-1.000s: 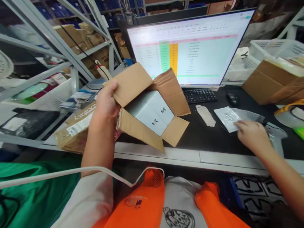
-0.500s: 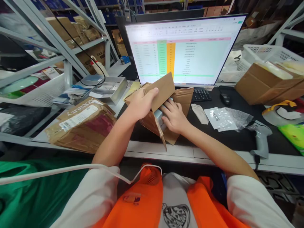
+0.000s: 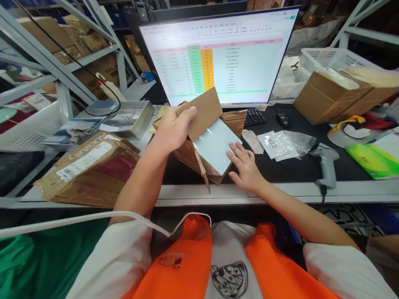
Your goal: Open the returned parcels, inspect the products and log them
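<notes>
An opened brown cardboard box (image 3: 204, 114) is tilted on the black desk mat, its flaps spread. My left hand (image 3: 174, 126) grips one raised flap, thumb on top, with the fingers hidden behind it. Inside the box lies a flat, pale blue-white package (image 3: 216, 145) with a smooth, slightly shiny top. My right hand (image 3: 245, 166) has its fingers spread, the tips against the package's right edge. What lies under the package is hidden.
A taped cardboard box (image 3: 90, 170) with a label stands on the left. Behind is a monitor (image 3: 243, 70) with a spreadsheet. To the right lie clear plastic bags (image 3: 280, 143), a barcode scanner (image 3: 326, 164), a tape dispenser (image 3: 349, 131) and a mouse (image 3: 283, 120).
My right hand has drawn back from inside the box toward its right edge, fingers spreading. The pale package's top now shows. My left hand keeps hold of the flap; the view has shifted.
</notes>
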`<state>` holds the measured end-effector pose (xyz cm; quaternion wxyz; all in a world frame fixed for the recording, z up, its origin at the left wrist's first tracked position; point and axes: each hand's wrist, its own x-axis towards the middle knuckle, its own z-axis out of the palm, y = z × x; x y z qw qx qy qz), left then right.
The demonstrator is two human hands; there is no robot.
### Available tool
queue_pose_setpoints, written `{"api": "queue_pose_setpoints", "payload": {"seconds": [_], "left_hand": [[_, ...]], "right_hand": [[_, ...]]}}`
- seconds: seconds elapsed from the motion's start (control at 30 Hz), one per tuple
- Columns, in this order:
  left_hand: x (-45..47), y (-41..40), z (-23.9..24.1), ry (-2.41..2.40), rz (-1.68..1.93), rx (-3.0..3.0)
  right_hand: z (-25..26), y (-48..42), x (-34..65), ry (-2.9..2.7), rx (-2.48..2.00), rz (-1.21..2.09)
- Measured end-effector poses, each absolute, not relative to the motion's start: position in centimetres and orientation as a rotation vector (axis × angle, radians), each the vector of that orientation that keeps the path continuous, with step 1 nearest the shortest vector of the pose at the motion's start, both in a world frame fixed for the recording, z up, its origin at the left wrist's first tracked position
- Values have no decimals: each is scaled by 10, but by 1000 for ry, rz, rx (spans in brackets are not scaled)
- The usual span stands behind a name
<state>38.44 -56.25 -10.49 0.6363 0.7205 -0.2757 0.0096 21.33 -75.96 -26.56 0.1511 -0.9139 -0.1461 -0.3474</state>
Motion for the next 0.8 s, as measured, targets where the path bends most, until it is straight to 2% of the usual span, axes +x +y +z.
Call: {"api": "queue_pose_setpoints", "payload": {"seconds": [0.27,0.43,0.6,0.7,0.8], "left_hand": [[403,-557,-114,-654,88,1719],[391,-560,-115,-647,157,1776],[390,-561,-119,-582,123,1632],[393,-558,-124,-545,46,1513],[393,-555,-128,-557,-9,1464]], "right_hand": [[-299,-770,160,-302,-2635,-968],[-252,-758,172,-246,-2505,-1128],[-192,-742,217,-313,-2669,-840],[-185,-737,229,-334,-2656,-774],[-197,-737,229,-333,-2565,-908]]}}
